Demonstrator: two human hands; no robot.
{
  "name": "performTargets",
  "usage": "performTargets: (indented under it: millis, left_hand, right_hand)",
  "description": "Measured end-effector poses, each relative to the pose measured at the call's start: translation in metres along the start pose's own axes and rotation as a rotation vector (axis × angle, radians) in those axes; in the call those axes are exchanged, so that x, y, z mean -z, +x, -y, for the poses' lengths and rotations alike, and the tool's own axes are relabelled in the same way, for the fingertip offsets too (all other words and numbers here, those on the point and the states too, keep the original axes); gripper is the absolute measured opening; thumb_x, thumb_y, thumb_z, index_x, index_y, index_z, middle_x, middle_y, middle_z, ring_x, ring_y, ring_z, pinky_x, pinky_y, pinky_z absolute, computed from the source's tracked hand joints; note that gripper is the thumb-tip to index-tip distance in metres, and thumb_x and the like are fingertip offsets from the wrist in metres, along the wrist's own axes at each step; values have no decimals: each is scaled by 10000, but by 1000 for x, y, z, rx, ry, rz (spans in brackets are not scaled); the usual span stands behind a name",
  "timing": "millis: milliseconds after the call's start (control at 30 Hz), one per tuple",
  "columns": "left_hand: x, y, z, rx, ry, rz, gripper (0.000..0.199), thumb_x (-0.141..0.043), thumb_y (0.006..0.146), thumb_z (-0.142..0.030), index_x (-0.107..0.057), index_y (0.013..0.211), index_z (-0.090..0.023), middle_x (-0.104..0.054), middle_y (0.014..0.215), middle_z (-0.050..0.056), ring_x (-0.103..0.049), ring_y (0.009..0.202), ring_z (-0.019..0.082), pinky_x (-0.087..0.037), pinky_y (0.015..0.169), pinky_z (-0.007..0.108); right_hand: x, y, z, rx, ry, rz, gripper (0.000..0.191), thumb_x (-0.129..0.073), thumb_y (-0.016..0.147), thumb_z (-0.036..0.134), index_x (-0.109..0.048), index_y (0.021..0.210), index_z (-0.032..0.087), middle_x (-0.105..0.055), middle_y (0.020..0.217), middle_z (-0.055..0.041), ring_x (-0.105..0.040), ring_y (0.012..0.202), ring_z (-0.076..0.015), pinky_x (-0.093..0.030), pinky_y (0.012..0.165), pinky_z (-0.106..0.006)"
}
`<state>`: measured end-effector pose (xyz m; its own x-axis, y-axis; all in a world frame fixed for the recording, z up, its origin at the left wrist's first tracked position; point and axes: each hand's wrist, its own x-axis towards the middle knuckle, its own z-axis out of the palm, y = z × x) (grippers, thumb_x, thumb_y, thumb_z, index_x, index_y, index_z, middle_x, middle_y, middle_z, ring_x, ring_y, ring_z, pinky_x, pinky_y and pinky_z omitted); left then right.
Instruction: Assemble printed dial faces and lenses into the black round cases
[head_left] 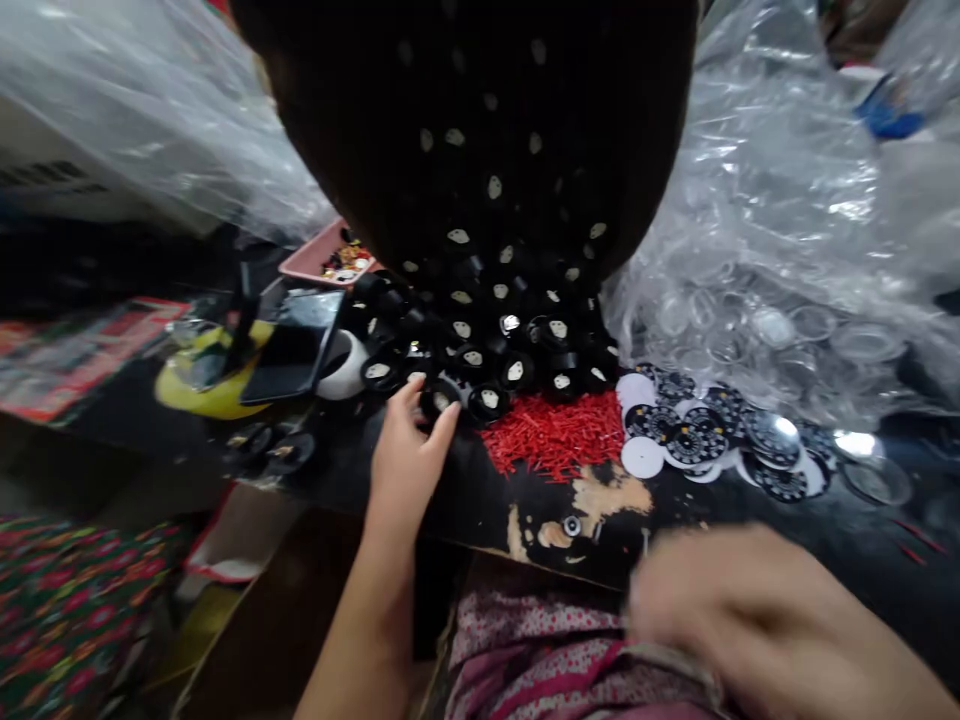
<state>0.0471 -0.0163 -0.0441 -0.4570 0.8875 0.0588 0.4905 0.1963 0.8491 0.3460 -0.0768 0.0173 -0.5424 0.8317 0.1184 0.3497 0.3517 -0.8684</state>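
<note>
My left hand (409,450) has its thumb and fingers around a round black case (440,398) at the front of a heap of similar black cases (517,370). Right of the heap lies a pile of small red sticks (559,435). Farther right are black printed discs (697,435) and white discs (642,457). My right hand (727,600) is smeared by motion at the table's front edge, above patterned cloth; what it holds, if anything, cannot be made out.
Clear round covers (810,330) spill from plastic bags at the right. A black phone-like device (289,350), a white ring (343,365), a yellow object (199,385) and a pink tray (319,258) stand left. A big dark sack (480,100) rises behind the heap.
</note>
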Motion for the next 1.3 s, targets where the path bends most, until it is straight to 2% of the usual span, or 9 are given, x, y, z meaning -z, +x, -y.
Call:
performTargets:
  millis: [133,233,367,533,800,933,1033,1167,1300]
  left_hand:
    - [5,-32,-4,136,-562,109,560,-669,833,-364,-484,1359,-308,-628,1239,65,-688,1052,226,-549,974,417]
    - [4,-67,-18,337,-908,271,317,-690,826,-354,-605,1127,-303,-684,1079,6,-730,865,179,-601,813,320]
    - [-8,-105,-41,562,-1032,414,279,-658,864,-375,-581,1115,-280,-736,1030,37,-731,708,165,-601,663,288]
    - [-31,-125,-56,764,-1086,541,320,-585,924,-482,-584,1153,-258,-750,1137,99,-754,895,212,-597,794,328]
    - [-44,-130,-62,748,-1130,560,316,-551,949,-482,-653,1106,-228,-738,1202,103,-696,1133,256,-520,1036,443]
    - [-52,-131,-64,760,-1137,560,343,-565,936,-504,-671,1106,-227,-751,1174,104,-698,1134,272,-507,1059,467]
    - [-59,-131,-69,826,-1196,532,336,-592,927,-489,-657,1099,-207,-757,1139,100,-702,1126,270,-508,1062,453]
    - [-62,-131,-76,856,-1214,455,373,-613,910,-503,-640,1127,-200,-746,1144,88,-698,1119,263,-540,1018,444]
    - [-59,-132,-76,804,-1205,506,451,-582,920,-533,-619,1227,-206,-706,1265,111,-652,1206,284,-501,1067,471]
  right_hand:
    - [11,7,-23,-286,-581,-201,352,-588,918,212,-634,1267,218,-656,1139,-119,-625,1054,-301,-509,917,-498]
    - [9,15,-38,-340,-784,-176,312,-645,850,208,-673,1156,158,-627,1153,-160,-606,1070,-349,-493,923,-539]
    - [14,18,-39,-414,-628,-200,96,-609,863,216,-653,938,175,-672,939,-96,-632,918,-275,-496,835,-440]
    - [25,12,-35,-537,-326,-268,153,-581,893,339,-659,838,220,-687,776,-10,-593,686,-184,-441,678,-327]
    - [33,6,-45,-467,-397,-471,265,-580,931,438,-584,788,215,-626,726,-2,-552,658,-175,-406,645,-314]
    - [31,6,-44,-220,-595,-503,243,-589,945,386,-595,774,214,-649,843,-56,-601,852,-236,-440,825,-401]
    - [13,5,-32,-109,-524,-409,167,-613,947,330,-653,834,214,-697,973,-82,-633,988,-255,-452,916,-429]
    - [-9,6,-18,-217,-160,-199,90,-625,940,296,-684,951,230,-701,1188,-70,-665,1046,-224,-528,864,-369]
    - [-10,8,-16,-410,-90,-237,223,-643,885,238,-644,1107,220,-707,928,-30,-653,766,-177,-537,720,-332]
